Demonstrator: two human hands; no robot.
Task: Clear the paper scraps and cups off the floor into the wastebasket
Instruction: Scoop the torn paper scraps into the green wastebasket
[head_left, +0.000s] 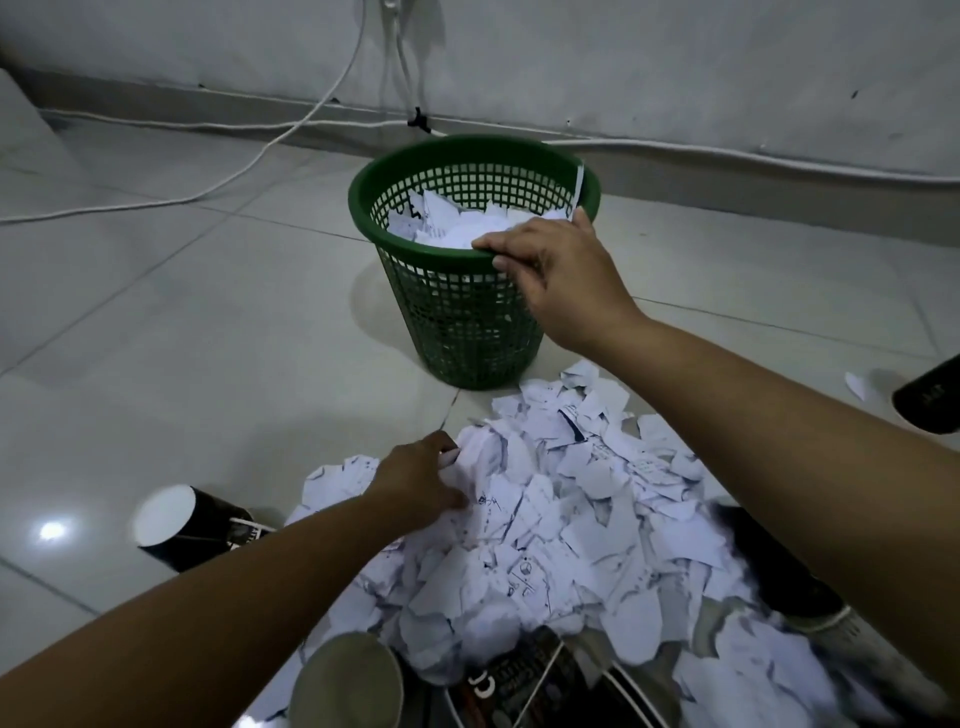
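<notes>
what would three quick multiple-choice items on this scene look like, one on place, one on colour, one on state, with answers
1. Where does the right hand rest?
A. on the wastebasket rim
B. on a cup
C. flat on the floor

2. What colour is the wastebasket?
A. blue
B. green
C. white

3. What is the state of the wastebasket?
A. tipped over
B. upright and empty
C. upright with paper inside

Answers: 1 A, its fingers curl over the near rim; 2 B, the mesh wall and rim are green; 3 C, it stands on the floor with white scraps showing below the rim.
</notes>
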